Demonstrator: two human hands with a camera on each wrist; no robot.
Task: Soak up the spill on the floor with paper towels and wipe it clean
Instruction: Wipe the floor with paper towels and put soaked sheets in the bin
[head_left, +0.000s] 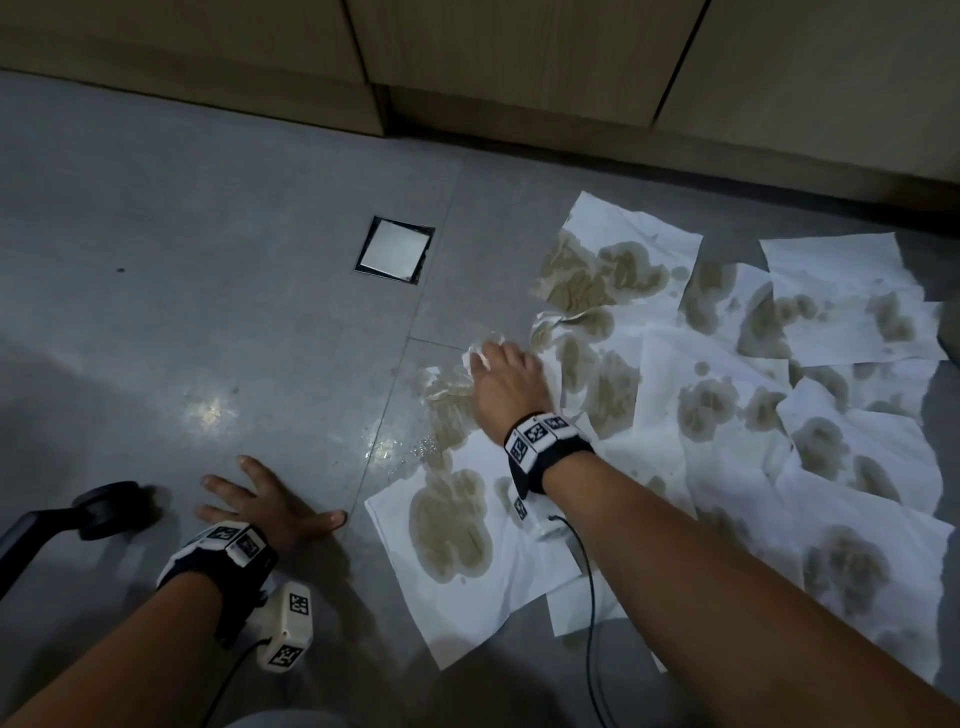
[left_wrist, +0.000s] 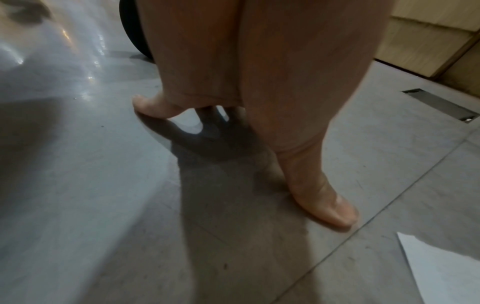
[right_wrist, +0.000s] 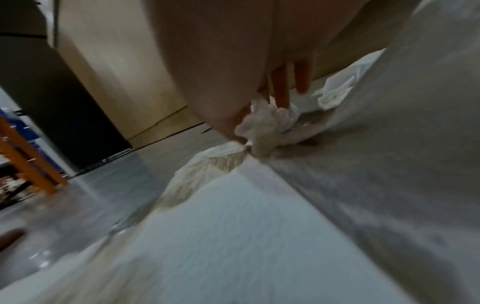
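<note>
Several white paper towels (head_left: 727, 415) lie spread over the grey floor, blotched with brownish wet stains. My right hand (head_left: 501, 371) is at their left edge and bunches a crumpled, soaked towel (right_wrist: 270, 123) in its fingers. Wet droplets of the spill (head_left: 410, 447) glisten on the tile just left of the towels. My left hand (head_left: 260, 499) is flat on the floor with fingers spread, to the left of the towels; in the left wrist view the fingertips (left_wrist: 335, 214) press on the tile. A towel corner (left_wrist: 441, 267) shows nearby.
Wooden cabinets (head_left: 519, 62) run along the far side. A square floor drain (head_left: 395, 249) sits in the tile left of the towels. A black chair base with a caster (head_left: 104, 512) is by my left hand. An orange wooden leg (right_wrist: 31, 160) stands further off.
</note>
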